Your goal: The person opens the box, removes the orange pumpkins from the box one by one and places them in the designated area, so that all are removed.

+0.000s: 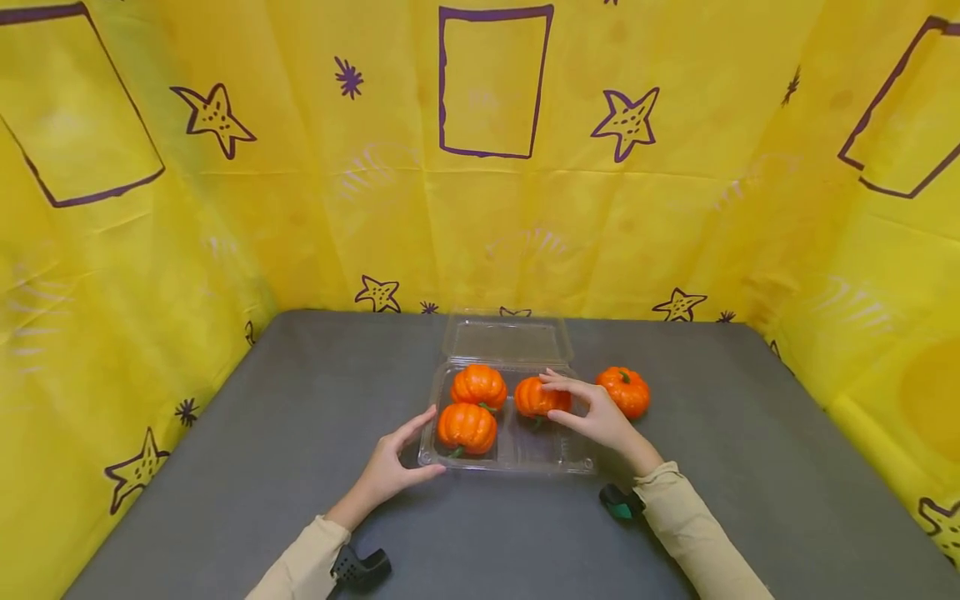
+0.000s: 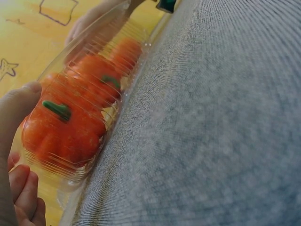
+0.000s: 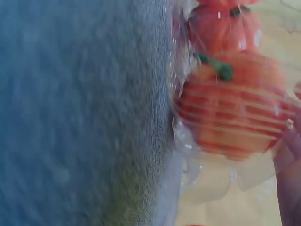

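Note:
A clear plastic clamshell container [image 1: 517,468] lies on the table with its lid [image 1: 508,340] folded back. Two small orange pumpkins with green stems, a rear one [image 1: 478,386] and a front one [image 1: 467,427], sit in its left side. My left hand [image 1: 390,467] is spread at the left front corner, index fingertip and thumb right at the rim. In the right side, toward the back, my right hand [image 1: 600,417] holds a third pumpkin [image 1: 531,397] between thumb and fingers. That pumpkin [image 3: 230,108] shows through the ribbed clear wall in the right wrist view.
Outside the container, just beyond my right hand, another orange pumpkin [image 1: 624,392] rests on the grey table [image 1: 315,400]. Yellow cloth [image 1: 480,233] with drawn stars surrounds the table at the back and both sides. Black straps [image 1: 362,568] sit at my wrists.

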### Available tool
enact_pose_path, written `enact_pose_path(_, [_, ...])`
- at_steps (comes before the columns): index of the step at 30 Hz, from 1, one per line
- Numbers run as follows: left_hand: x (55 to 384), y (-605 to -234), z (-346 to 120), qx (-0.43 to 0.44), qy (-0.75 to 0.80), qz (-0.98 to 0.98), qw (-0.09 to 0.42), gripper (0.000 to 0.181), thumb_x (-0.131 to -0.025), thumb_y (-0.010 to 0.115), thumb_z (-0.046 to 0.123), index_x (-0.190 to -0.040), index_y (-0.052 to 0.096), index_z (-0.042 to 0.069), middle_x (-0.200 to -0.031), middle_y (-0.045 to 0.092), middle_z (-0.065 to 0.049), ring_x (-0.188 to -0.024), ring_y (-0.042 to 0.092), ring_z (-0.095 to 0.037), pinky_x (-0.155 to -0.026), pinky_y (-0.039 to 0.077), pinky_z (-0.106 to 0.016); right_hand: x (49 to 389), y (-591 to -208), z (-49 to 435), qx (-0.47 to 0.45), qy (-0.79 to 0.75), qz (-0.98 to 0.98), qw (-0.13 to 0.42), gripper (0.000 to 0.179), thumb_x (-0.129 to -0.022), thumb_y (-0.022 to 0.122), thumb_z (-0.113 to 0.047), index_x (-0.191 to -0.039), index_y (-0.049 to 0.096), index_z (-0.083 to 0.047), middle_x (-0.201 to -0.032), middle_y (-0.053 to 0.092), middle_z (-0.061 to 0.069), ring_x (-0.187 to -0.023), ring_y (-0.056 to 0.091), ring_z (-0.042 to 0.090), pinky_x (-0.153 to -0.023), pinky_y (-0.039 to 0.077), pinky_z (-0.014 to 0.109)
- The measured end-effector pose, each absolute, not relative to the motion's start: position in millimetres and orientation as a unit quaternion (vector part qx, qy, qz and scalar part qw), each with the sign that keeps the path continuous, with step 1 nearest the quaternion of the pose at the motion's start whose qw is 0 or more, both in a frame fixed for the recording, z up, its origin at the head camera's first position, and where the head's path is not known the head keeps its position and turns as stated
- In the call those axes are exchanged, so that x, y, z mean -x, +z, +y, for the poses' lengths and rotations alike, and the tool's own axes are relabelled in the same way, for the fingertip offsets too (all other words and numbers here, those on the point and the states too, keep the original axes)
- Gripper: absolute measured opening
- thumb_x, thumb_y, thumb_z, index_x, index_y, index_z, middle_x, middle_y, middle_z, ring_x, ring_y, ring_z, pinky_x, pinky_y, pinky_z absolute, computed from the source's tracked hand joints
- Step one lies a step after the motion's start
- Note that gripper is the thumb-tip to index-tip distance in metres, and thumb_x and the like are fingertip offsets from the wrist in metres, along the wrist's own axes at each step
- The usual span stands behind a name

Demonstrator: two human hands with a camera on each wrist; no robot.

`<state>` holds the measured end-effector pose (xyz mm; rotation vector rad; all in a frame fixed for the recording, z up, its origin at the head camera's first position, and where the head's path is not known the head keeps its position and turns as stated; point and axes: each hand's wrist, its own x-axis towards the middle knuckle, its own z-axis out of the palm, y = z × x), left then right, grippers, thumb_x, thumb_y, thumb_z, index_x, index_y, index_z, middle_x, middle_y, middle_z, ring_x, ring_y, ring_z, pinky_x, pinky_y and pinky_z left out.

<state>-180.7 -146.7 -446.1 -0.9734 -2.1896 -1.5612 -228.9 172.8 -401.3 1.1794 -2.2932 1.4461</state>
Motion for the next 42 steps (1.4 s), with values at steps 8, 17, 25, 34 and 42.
enact_pose_path(8, [180.7,-445.5,-146.6,0.339,-0.539,-0.759,0.137,0.068,-0.061,0.077,-0.009,-0.12,0.044,-0.017,-0.121,0.044,-0.033,-0.113,0.044,-0.039,-0.095,0.032,-0.023,241.2,-410.0,179.7,-0.445,0.42,-0.784,0.107,0.051,-0.07,0.07,0.009,-0.117,0.05,0.015,-0.122,0.044,0.033,-0.117,0.033,0.048,-0.1,0.027,0.026])
enact_pose_path(17, [182.3,-445.4,-148.7,0.358,-0.543,-0.746,0.146,0.069,-0.061,0.076,-0.01,-0.12,0.042,-0.019,-0.12,0.043,-0.036,-0.114,0.044,-0.035,-0.095,0.032,-0.023,258.1,-427.4,186.9,-0.45,0.345,-0.819,0.085,0.071,-0.067,0.076,-0.003,-0.13,0.044,0.001,-0.137,0.034,0.02,-0.125,0.03,0.032,-0.091,0.039,0.031])
enact_pose_path(25, [181.8,-445.3,-147.6,0.349,-0.54,-0.752,0.141,0.069,-0.061,0.077,-0.009,-0.12,0.042,-0.019,-0.121,0.044,-0.034,-0.113,0.044,-0.037,-0.095,0.032,-0.022,255.1,-427.7,185.0,-0.424,0.305,-0.848,0.095,0.075,-0.063,0.076,0.007,-0.131,0.046,-0.006,-0.139,0.032,0.018,-0.122,0.036,0.031,-0.078,0.048,0.033])
enact_pose_path(34, [180.7,-444.6,-146.2,0.355,-0.539,-0.75,0.145,0.069,-0.06,0.076,-0.01,-0.119,0.043,-0.019,-0.12,0.044,-0.035,-0.111,0.045,-0.041,-0.095,0.031,-0.021,253.7,-431.0,184.5,-0.419,0.309,-0.843,0.14,0.069,-0.061,0.076,0.008,-0.125,0.054,-0.006,-0.131,0.044,0.015,-0.115,0.045,0.03,-0.077,0.049,0.034])
enact_pose_path(42, [180.2,-444.9,-146.8,0.35,-0.538,-0.753,0.143,0.069,-0.06,0.077,-0.01,-0.119,0.043,-0.019,-0.12,0.044,-0.034,-0.109,0.044,-0.043,-0.095,0.031,-0.021,254.4,-432.6,187.3,-0.405,0.31,-0.843,0.171,0.072,-0.061,0.08,-0.003,-0.126,0.05,-0.001,-0.124,0.051,0.015,-0.109,0.051,0.027,-0.082,0.046,0.037])
